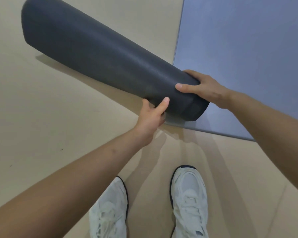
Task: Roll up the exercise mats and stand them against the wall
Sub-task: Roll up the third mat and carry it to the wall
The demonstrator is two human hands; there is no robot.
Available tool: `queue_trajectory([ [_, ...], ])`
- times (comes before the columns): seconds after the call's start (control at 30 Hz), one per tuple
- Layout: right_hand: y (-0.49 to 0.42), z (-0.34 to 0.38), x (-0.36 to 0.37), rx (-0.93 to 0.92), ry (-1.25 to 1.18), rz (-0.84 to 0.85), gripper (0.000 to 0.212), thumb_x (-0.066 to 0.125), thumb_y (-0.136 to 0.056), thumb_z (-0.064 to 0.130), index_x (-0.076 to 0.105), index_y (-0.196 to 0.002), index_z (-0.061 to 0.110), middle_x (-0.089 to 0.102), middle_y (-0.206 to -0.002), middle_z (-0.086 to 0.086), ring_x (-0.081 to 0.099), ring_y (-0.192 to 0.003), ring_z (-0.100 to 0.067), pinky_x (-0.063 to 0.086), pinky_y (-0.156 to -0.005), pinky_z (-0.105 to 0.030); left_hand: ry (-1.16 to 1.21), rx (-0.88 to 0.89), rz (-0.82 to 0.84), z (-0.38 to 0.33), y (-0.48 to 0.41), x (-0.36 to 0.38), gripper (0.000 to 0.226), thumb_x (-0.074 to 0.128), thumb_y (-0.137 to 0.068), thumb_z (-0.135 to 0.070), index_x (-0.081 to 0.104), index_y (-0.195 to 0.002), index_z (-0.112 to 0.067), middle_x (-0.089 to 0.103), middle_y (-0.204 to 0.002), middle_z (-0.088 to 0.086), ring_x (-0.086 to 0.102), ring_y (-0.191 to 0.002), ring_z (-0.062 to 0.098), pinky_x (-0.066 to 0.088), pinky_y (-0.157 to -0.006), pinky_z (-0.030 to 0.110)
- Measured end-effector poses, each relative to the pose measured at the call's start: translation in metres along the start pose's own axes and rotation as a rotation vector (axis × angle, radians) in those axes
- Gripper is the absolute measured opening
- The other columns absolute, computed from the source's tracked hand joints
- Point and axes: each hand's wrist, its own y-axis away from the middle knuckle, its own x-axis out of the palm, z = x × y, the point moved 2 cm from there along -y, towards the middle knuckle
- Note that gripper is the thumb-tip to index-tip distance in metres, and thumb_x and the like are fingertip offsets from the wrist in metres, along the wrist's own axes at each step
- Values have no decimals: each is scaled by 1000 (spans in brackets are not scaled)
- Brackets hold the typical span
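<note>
A dark grey rolled-up exercise mat (93, 48) is held off the beige floor, slanting from upper left down to the near end at centre right. My left hand (153, 114) grips the near end from below, thumb on top. My right hand (205, 90) wraps the same end from the right side, thumb laid across the roll. A blue-grey mat (248, 57) lies flat on the floor at the right, its near corner under the roll's end.
My two white trainers (187, 200) stand on the beige floor (41, 126) just below the roll. The floor spreads out to the left and in front of the feet.
</note>
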Motion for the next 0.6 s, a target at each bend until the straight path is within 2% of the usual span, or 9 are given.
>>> queue_trajectory([
  [0.07,3,3,2,9,-38,-25,69,80,-73,69,58,-135,48,66,-126,17,67,-110,-8,55,-93,-29,41,23,-62,0,1,1,53,66,-103,-27,39,-149,-28,60,-122,-22,64,-123,17,59,-73,14],
  [0.17,15,5,15,75,-95,6,77,77,-72,71,55,-141,45,66,-125,13,69,-105,-12,58,-84,-29,20,68,-157,5,14,-10,56,71,-99,-30,44,-148,-30,63,-122,-29,65,-121,8,58,-91,23],
  [0.23,30,10,32,144,-139,62,67,73,-77,72,56,-137,49,67,-122,11,70,-103,-16,60,-83,-36,-37,97,-207,8,28,-26,56,73,-97,-36,45,-145,-35,65,-112,-39,63,-110,-8,51,-102,30],
  [0.3,47,15,52,210,-213,114,45,70,-81,71,62,-121,52,68,-119,10,69,-103,-17,60,-83,-40,-49,92,-253,7,50,-41,69,72,-97,-39,36,-156,-37,63,-108,-43,60,-102,-14,49,-104,33],
  [0.37,65,22,75,272,-325,135,31,68,-86,67,67,-107,45,70,-114,8,70,-101,-18,60,-85,-43,-38,83,-257,5,69,-55,85,71,-97,-41,19,-165,-38,61,-131,-27,59,-107,-7,52,-103,36],
  [0.43,81,35,96,343,-463,161,39,67,-87,66,71,-107,33,76,-102,4,73,-98,-21,59,-89,-45,-21,89,-266,-1,88,-70,91,73,-95,-44,13,-164,-45,52,-149,-15,61,-120,6,55,-101,40],
  [0.5,94,53,110,375,-540,196,52,65,-85,71,71,-112,27,81,-96,1,75,-99,-25,59,-91,-48,-53,107,-289,-14,105,-82,94,76,-90,-50,16,-162,-49,46,-155,-13,59,-130,15,56,-103,44],
  [0.6,110,90,110,336,-529,198,58,60,-85,77,70,-112,27,79,-107,-4,73,-105,-32,57,-95,-58,-114,156,-274,-45,135,-94,89,73,-94,-47,18,-164,-43,46,-151,-20,56,-134,16,54,-101,38],
])
